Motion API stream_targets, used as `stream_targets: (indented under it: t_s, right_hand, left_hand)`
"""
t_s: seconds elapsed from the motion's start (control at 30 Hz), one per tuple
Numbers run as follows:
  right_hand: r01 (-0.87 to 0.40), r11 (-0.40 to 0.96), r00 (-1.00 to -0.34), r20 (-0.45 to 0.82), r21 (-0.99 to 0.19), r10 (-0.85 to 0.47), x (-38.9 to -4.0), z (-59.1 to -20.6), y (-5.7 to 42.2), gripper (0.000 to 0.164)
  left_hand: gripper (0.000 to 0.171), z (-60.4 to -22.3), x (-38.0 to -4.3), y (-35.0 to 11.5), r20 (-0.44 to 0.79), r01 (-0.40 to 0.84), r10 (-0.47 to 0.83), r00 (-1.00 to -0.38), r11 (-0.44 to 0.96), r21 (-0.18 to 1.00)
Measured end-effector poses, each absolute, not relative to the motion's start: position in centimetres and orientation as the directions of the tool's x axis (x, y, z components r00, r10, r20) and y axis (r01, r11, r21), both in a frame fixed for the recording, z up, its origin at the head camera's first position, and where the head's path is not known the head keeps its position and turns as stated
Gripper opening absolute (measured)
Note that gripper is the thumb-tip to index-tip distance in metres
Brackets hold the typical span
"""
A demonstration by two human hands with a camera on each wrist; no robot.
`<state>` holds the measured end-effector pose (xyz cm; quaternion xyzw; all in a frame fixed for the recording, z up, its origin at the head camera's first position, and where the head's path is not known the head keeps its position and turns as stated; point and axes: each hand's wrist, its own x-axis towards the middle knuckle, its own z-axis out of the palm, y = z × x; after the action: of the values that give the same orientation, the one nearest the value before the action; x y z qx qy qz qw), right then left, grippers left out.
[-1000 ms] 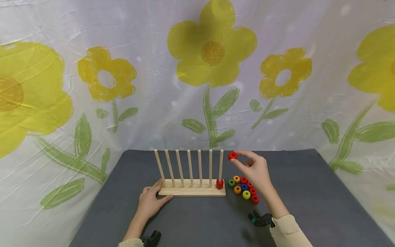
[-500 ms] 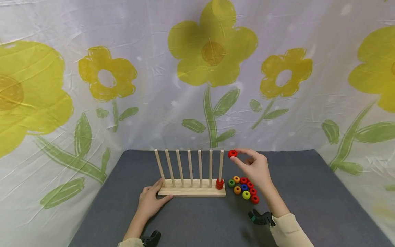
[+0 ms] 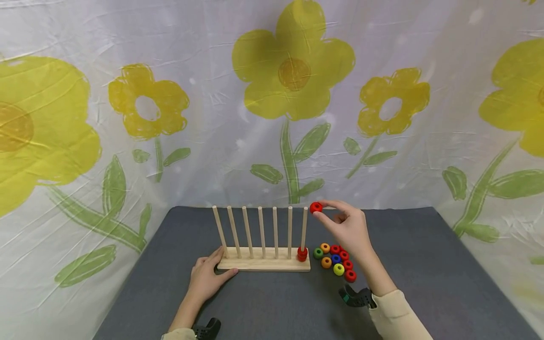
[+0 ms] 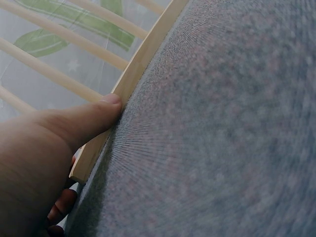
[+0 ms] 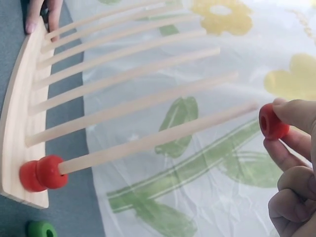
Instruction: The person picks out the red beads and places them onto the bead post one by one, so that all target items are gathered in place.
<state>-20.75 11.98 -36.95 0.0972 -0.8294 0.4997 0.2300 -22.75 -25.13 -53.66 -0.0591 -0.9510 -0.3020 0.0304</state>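
Note:
My right hand (image 3: 348, 229) pinches a red bead (image 3: 316, 207) between thumb and fingers, near the top of the rightmost peg (image 3: 304, 229). In the right wrist view the held bead (image 5: 273, 121) sits just off that peg's tip, its hole facing the peg. Two red beads (image 5: 44, 173) are stacked at the foot of the same peg. The wooden peg rack (image 3: 264, 265) stands on the table with a row of several upright pegs. At its left end my left hand (image 3: 208, 275) grips the base, thumb (image 4: 101, 111) on the front edge, other fingers partly hidden behind.
Loose beads lie right of the rack: several red ones (image 3: 350, 276), two orange ones (image 3: 326, 262), a green one (image 3: 318, 253), a blue one (image 3: 335, 259) and a yellow one (image 3: 338, 269). A flower-printed curtain (image 3: 212, 156) hangs behind the dark table (image 3: 263, 307).
My right hand has lifted slightly and moved left with the red bead, bringing it closer to the rightmost peg's tip. The left hand has stayed on the rack.

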Motion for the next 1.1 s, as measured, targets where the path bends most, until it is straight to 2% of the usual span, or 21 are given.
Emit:
stream_targets:
  t_s: [0.43,1.1]
  right_hand:
    - [-0.479,0.442,-0.842,0.539,-0.758,0.011,-22.1,-37.4,11.6,0.029]
    - [-0.463,0.488,-0.853,0.521,-0.740,-0.018,-22.7,-37.6,11.0,0.030]
  left_hand:
    - [0.090,-53.7,-22.8,-25.2,0.094,0.131,0.094,-0.991,0.809,0.572]
    - [0.092,-53.9,-22.8,-25.3,0.098,0.132,0.092,-0.991,0.808,0.575]
